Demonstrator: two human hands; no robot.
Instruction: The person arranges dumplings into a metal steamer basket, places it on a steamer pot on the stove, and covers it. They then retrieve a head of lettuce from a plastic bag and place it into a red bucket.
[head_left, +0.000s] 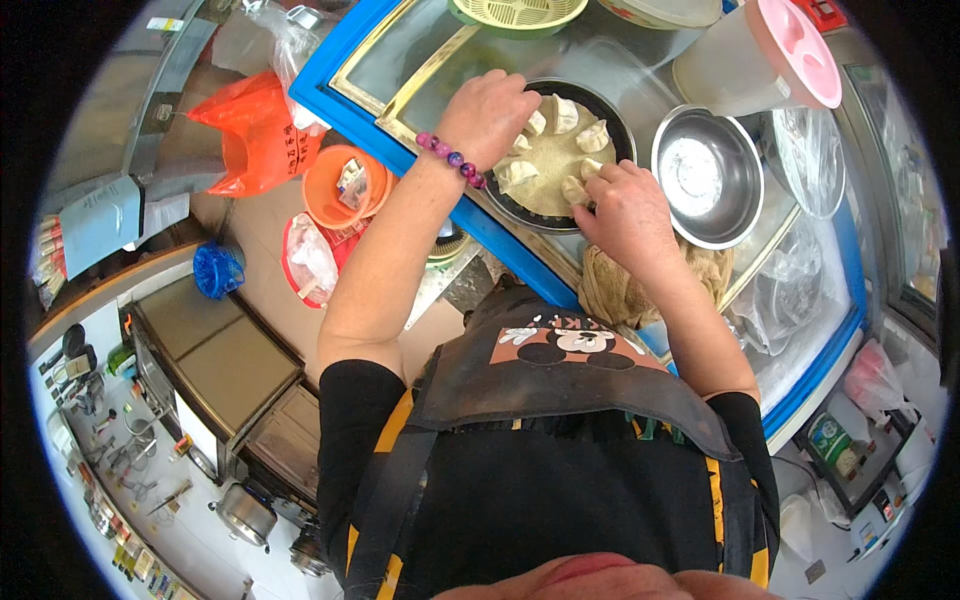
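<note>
Several pale dumplings (566, 115) stand in a ring on a woven round liner (553, 159) inside a black round tray (628, 124). My left hand (491, 116), with a beaded bracelet at the wrist, reaches over the tray's left rim, its fingertips by the dumplings there; whether it holds one cannot be made out. At the lower right of the tray, my right hand (626, 214) has its fingers at two dumplings (576, 190), touching or just over them; its grip is partly hidden. The tray rests on the glass top of a blue-framed chest freezer (495, 238).
A steel bowl (709, 176) and a bunched brown cloth (611, 289) lie right of the tray. Behind are a pink-lidded container (802, 52) and a green colander (521, 13). Left of the freezer are an orange bucket (322, 184) and a red plastic bag (251, 135).
</note>
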